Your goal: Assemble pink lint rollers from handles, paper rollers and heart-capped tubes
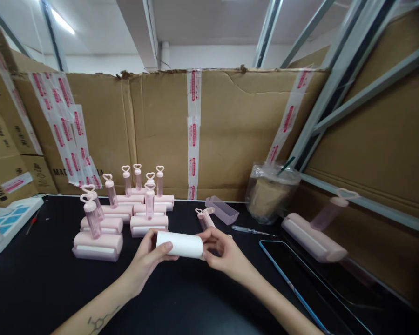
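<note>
A white sticky roll (181, 244), of the lint-roller kind, is held level above the black table by both hands. My left hand (152, 251) wraps its left end, with the thumb along the front. At the right end my right hand (221, 251) has its fingertips closed on the rim. Behind that hand lies a pink lint roller handle (206, 218), partly hidden by the fingers. A clear pinkish cover (222, 210) rests beyond it. Several pink lint rollers (97, 244) with heart-shaped handle ends stand upright at the left, each handle rising from a covered roll.
A small screwdriver (253, 231) lies right of the hands, before a bagged brown cup (267, 195). Nearer, a dark-screened device with a blue edge (289, 279) lies by another lint roller (314, 237). A white power strip (16, 223) sits far left. Taped cardboard (160, 130) walls the back.
</note>
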`<state>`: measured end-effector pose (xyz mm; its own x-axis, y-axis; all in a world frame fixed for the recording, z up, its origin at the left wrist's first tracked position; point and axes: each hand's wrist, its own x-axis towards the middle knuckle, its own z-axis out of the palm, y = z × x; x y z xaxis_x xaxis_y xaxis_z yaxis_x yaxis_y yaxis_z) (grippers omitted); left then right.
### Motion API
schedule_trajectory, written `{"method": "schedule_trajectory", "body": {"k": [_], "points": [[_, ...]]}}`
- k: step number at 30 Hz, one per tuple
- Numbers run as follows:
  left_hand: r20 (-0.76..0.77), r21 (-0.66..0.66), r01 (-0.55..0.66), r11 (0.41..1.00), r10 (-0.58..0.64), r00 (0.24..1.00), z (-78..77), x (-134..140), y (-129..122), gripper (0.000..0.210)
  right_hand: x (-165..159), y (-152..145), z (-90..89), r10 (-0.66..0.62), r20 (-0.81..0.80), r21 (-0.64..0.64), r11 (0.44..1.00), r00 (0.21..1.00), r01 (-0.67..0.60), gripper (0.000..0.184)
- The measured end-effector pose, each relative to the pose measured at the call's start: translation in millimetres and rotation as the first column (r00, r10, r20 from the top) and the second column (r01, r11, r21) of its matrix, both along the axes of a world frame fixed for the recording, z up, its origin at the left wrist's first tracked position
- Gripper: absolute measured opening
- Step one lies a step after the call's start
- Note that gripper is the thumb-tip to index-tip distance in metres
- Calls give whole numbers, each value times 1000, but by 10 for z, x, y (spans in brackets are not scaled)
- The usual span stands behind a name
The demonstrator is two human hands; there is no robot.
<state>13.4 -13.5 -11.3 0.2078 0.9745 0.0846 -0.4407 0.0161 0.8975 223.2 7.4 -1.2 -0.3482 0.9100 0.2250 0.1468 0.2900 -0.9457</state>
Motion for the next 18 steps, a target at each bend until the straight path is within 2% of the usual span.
{"method": "schedule_trajectory", "body": {"k": [7,9,11,13,15,18], "points": [[-43,30,-15,999,16,999,74,-37,-15,29,10,-48,67,17,50,102,995,999,-22,35],[-43,47,-70,996,72,996,117,-78,3,30,43,-40,90,-23,81,142,990,996,11,30],[-86,113,-140,984,150,985,150,-124,32,31,90,-24,98,-116,214,229,971,970,65,21],[-178,190,-169,967,203,963,158,-159,64,33,135,-7,89,-213,429,346,936,878,57,15],[-264,228,-146,963,206,942,134,-171,94,39,160,5,71,-258,626,407,913,736,-26,11],[-325,251,-104,962,185,928,51,-158,125,48,142,0,47,-284,755,424,899,591,-110,6]]}}
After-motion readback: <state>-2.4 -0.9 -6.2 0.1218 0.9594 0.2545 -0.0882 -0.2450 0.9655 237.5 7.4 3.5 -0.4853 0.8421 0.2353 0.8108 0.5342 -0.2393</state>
